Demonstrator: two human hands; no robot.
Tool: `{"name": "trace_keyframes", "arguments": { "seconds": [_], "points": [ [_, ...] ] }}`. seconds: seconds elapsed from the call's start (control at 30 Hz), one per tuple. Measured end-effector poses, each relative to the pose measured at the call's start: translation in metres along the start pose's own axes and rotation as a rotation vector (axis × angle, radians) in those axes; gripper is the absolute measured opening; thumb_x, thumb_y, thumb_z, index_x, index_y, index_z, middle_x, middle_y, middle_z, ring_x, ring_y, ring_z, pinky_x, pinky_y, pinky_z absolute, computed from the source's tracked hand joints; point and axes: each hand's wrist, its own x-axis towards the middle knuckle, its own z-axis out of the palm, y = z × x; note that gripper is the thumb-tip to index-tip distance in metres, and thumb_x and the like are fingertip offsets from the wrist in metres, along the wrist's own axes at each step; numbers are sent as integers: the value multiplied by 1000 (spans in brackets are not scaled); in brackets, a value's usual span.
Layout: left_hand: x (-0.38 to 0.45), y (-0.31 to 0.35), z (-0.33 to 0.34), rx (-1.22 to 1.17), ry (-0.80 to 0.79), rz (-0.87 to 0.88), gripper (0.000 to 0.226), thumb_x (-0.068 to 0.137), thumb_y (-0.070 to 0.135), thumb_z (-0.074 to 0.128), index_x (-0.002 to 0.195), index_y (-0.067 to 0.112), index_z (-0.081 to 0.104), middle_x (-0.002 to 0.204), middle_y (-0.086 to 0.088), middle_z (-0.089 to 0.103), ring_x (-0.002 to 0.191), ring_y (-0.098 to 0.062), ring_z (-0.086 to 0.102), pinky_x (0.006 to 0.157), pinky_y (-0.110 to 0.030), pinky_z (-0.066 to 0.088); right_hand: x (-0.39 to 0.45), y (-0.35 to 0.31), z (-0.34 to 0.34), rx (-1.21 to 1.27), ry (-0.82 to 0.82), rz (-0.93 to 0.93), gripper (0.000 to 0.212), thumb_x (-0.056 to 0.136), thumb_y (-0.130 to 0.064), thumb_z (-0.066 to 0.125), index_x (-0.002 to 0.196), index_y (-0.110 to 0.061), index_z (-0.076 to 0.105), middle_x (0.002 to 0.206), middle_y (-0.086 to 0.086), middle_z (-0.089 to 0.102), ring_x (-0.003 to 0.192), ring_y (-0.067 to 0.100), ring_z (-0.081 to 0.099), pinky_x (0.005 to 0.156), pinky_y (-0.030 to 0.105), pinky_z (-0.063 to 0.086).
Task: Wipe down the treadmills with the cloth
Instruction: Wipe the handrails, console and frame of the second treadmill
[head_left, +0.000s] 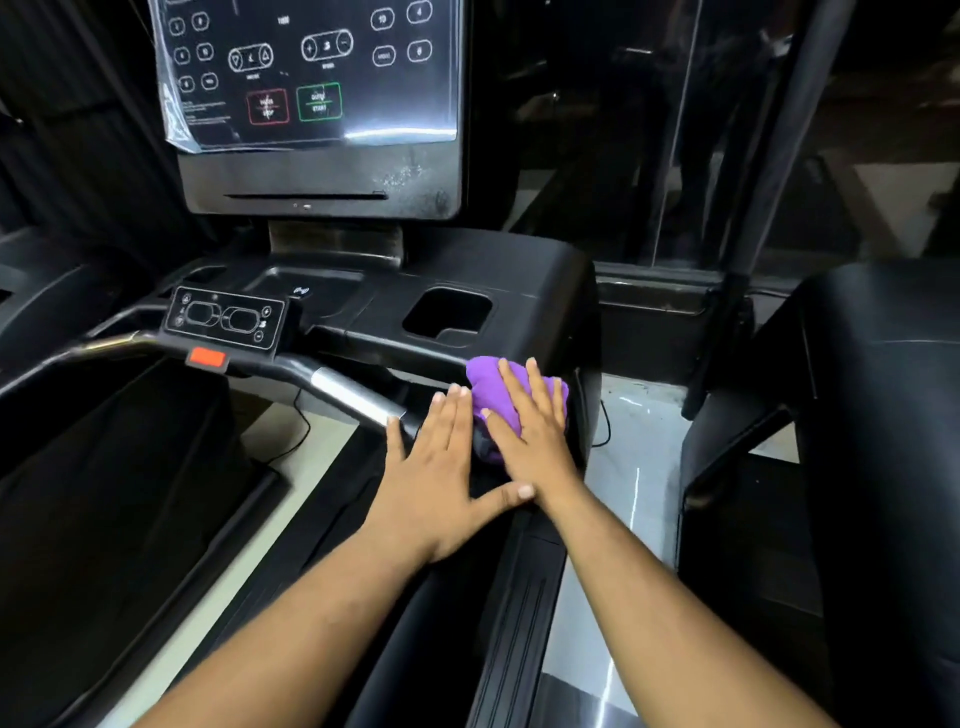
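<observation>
The room is a dim gym with dark walls and glass panels, and a black treadmill (467, 270) fills most of the view, its belt running away at lower left. At upper left the console screen (311, 73) shows touch controls under a loose plastic film, with a red stop box and a green quick-start box (319, 102) side by side. Below it sit a small handlebar control panel (226, 317), a red safety tab (207, 358) and a chrome grip section (353, 397).

To the right of that, the left hand (436, 483) lies flat on the right side rail, fingers straight and spread, grasping nothing. Just beside it the right hand (535, 441) presses a bunched purple cloth (493, 387) onto the top of the rail near the console corner, fingers extended over it rather than curled round it. Further right stands a second treadmill (857, 415) across a strip of pale floor.

The main risk appears to be the cloth sliding out from under the flat palm, since nothing pinches it; it could drop into the gap beside the rail. A wider sweep toward the console could also brush a control or tug the safety tab. Bunched as it is, the cloth likely touches little surface, so patches may be missed.
</observation>
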Motion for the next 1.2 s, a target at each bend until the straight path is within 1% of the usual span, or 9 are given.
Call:
{"name": "trace_keyframes", "arguments": {
  "seconds": [0.17,0.27,0.37,0.57,0.7,0.83,1.0,1.13,1.2],
  "points": [
    [16,2,-1,80,-26,3,119,74,98,10,159,20,-21,167,6,-24,151,-9,-29,122,-61,-10,65,-3,-26,130,89,287,69,102,-57,47,161,-48,12,172,-10,-6,158,29,-10,125,54,4],
    [16,2,0,66,-5,-10,120,75,98,10,157,17,-25,164,5,-29,151,-10,-29,123,-58,-12,51,-23,-16,-224,-47,62,66,102,-58,43,160,-50,12,171,-14,-12,156,26,-20,118,70,2],
    [21,1,-1,80,-3,-15,120,75,98,9,157,17,-25,164,4,-31,151,-10,-30,123,-58,-12,76,-16,-28,-300,-55,-182,59,100,-61,45,155,-55,25,171,-18,3,157,19,-13,115,73,-3],
    [21,2,1,95,-18,-22,119,73,99,7,159,22,-20,166,6,-27,151,-9,-29,123,-58,-13,152,22,-49,138,143,235,64,101,-55,50,158,-51,23,172,-10,1,158,29,-6,127,47,0],
    [21,2,0,96,-11,-25,119,72,99,8,159,22,-20,167,6,-26,151,-9,-28,122,-58,-13,86,8,-24,11,61,112,68,101,-52,52,158,-52,16,171,-12,-10,157,28,-14,124,43,0],
    [20,3,1,95,-10,-22,119,73,99,8,159,23,-19,167,5,-25,152,-9,-27,122,-59,-13,72,28,-25,37,28,-115,66,94,-57,54,155,-52,29,172,-12,2,156,19,-11,121,35,0],
    [17,3,1,70,-13,-25,119,73,99,8,159,22,-20,167,7,-25,151,-8,-29,122,-58,-13,108,52,-32,571,218,426,73,92,-67,51,158,-43,31,166,-7,30,151,15,29,126,38,21],
    [18,2,0,69,2,-18,119,74,99,9,159,23,-20,168,7,-23,152,-8,-27,122,-58,-13,43,38,0,560,222,371,89,84,-74,46,162,-39,20,169,-13,20,154,6,19,128,39,16],
    [21,2,1,79,3,-19,120,72,100,7,159,23,-20,167,6,-24,152,-9,-26,122,-58,-13,18,32,9,397,183,272,80,93,-64,46,162,-42,11,171,-11,6,156,9,7,128,39,9]
  ]
}}
